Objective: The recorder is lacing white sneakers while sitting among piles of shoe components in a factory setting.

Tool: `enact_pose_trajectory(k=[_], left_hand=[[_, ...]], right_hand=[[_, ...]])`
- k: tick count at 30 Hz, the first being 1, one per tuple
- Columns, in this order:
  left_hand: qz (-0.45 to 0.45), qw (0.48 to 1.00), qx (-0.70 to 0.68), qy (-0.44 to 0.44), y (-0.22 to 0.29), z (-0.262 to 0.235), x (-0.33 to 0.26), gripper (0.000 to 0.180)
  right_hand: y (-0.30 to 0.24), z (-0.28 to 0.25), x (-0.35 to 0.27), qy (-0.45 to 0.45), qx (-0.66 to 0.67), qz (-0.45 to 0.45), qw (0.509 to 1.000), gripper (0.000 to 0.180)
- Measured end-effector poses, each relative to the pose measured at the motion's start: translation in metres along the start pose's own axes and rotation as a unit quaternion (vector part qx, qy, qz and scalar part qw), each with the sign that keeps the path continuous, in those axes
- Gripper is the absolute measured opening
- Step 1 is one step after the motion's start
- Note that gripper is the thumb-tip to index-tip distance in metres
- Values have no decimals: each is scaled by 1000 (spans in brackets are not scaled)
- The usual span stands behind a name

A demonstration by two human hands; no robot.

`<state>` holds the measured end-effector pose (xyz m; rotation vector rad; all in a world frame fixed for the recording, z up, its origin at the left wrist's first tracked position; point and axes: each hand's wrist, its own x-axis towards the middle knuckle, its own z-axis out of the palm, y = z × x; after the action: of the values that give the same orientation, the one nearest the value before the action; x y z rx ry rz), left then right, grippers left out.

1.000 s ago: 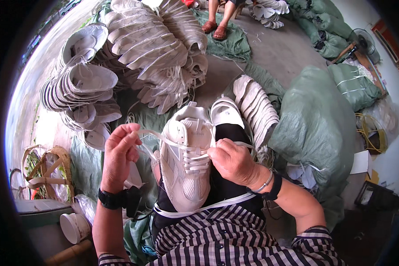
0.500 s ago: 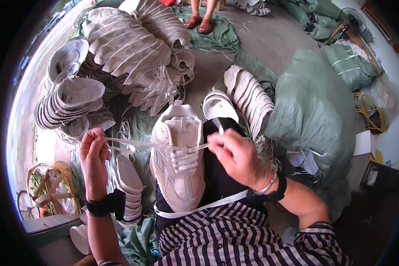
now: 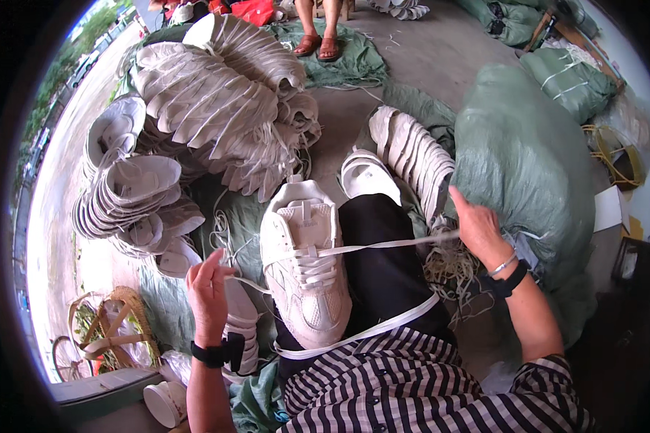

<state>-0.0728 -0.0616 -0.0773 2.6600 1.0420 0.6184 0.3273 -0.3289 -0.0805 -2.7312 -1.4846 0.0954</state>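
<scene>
A white shoe upper (image 3: pixel 307 263) with beige panels lies on my black-trousered lap, toe toward me. A flat white shoelace (image 3: pixel 383 245) runs through its lower eyelets, the upper ones unlaced. To the shoe's right, my right hand (image 3: pixel 478 227) is closed on one end of the lace, pulled taut across my thigh, with the index finger stretched out. At the left, my left hand (image 3: pixel 208 289) has its fingers drawn together at the other lace end, which sags slightly toward the shoe's side. A white band (image 3: pixel 368 335) crosses my lap below the toe.
Large piles of nested white uppers (image 3: pixel 209 94) stand at the far left, with another row (image 3: pixel 412 159) ahead right. A big green sack (image 3: pixel 523 173) bulges on the right. Loose laces (image 3: pixel 451 270) hang by my right knee. A woven basket (image 3: pixel 119 325) sits left; another person's sandalled feet (image 3: pixel 318 47) are ahead.
My right hand has swung out to the right, drawing a longer stretch of lace across. My left hand is lower, and its lace side is shorter. The view has shifted slightly.
</scene>
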Motion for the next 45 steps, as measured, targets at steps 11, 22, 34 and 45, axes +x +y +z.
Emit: enact_pose_trajectory(k=[11, 22, 34, 45], left_hand=[[-244, 789, -557, -83, 86, 6, 14, 19], [-207, 871, -434, -105, 100, 4, 18, 16], [-223, 822, -505, -140, 97, 12, 22, 14], [-214, 851, -462, -132, 99, 9, 29, 16]], right_hand=[[-144, -8, 10, 56, 426, -182, 884, 8], [-146, -9, 15, 67, 377, -197, 903, 11], [-151, -34, 10, 31, 216, -319, 922, 8], [-144, -24, 20, 11, 288, -317, 904, 7]])
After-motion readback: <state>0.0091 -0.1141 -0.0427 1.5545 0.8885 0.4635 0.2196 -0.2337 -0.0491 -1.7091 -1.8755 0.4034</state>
